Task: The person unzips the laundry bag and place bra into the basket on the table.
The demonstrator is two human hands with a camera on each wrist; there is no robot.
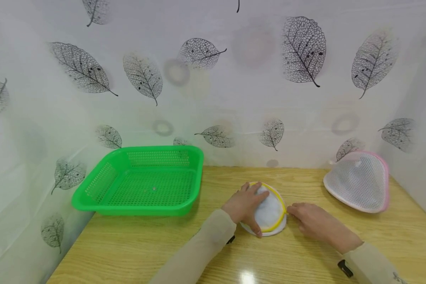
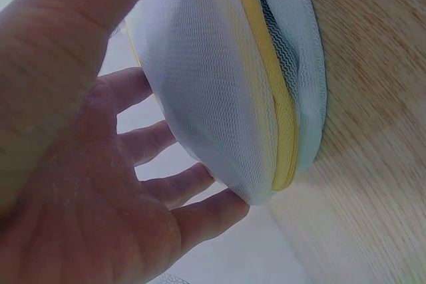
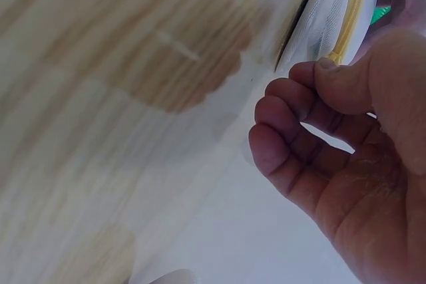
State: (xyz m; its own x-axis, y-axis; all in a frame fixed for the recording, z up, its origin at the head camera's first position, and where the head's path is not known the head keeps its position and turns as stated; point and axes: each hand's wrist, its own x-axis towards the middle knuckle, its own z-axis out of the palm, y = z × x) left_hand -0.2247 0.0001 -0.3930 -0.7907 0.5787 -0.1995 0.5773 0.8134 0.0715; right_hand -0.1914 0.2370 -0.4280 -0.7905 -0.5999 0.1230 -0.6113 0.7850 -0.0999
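Observation:
A small round mesh laundry bag (image 1: 268, 211) with a yellow zipper (image 2: 269, 78) lies on the wooden table. My left hand (image 1: 246, 207) spans its top with spread fingers. In the left wrist view, the fingertips (image 2: 226, 212) hold the mesh above the zipper, while the thumb lies across the other side. At the bag's right edge my right hand (image 1: 317, 223) pinches the yellow zipper pull (image 3: 336, 56) between thumb and index finger. Its other fingers are curled beside it. The pull is mostly covered by the fingertips.
A green perforated plastic basket (image 1: 184, 211) stands at the back left of the table (image 1: 156, 248). Toward the back right lies another white mesh bag (image 1: 356, 181) with a pink edge. A leaf-patterned curtain (image 1: 234, 94) hangs behind the table.

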